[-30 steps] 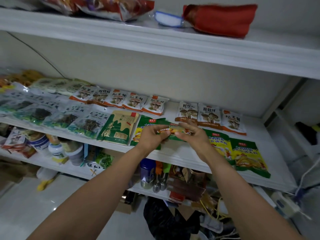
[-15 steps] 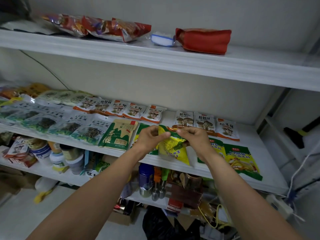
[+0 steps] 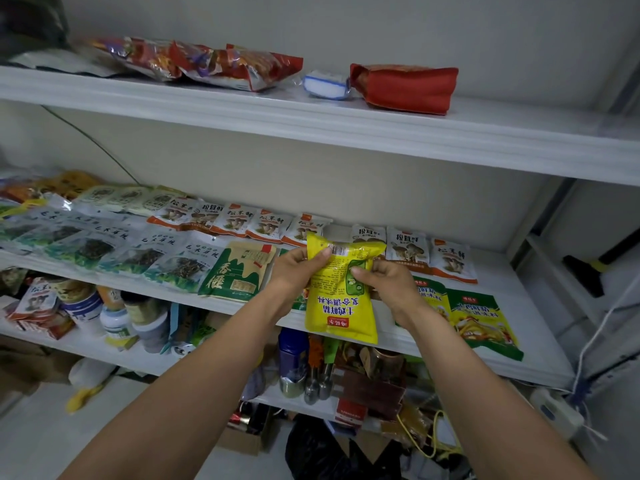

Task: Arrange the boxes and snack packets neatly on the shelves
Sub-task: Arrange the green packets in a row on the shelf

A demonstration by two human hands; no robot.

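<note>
Dim, flat indoor light with a cool grey cast; its source lies out of view. Soft shadow sits under the top shelf [image 3: 311,123], and the bottom shelf [image 3: 145,363] is murkier. Up top, foil packets [image 3: 239,69] carry small glints. Print on the yellow packet [image 3: 341,299] reads sharp; the far-left packets [image 3: 31,233] smear. Shelf edges bow from the wide lens

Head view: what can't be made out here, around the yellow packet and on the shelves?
- Head view, green packets behind the yellow packet: partly hidden by it, the left hand and the right hand.
- Head view, lower shelf: dim, labels too small to read.
- Head view, dark bundle on the top shelf: cut off by the left edge.
</note>
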